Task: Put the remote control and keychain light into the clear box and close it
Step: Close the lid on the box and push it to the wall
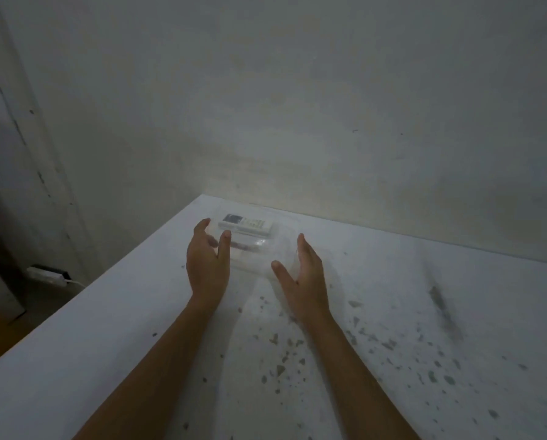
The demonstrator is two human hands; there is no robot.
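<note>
A clear box [256, 252] stands on the white table [392, 312] near its far edge. Inside it lies a white remote control [246, 224] with a dark screen at its left end. A small reddish item [245, 247], possibly the keychain light, shows through the plastic in front of the remote. My left hand [206, 265] hovers at the box's left side, fingers apart. On the right side is my right hand [300, 271], palm facing the box, fingers straight. Neither hand holds anything. Whether the lid is on I cannot tell.
The table top carries dark flecks and a smear [443, 309] at the right. A grey wall [297, 106] rises just behind the table. Down on the floor at the left lies a white power strip [48, 275] with a cable.
</note>
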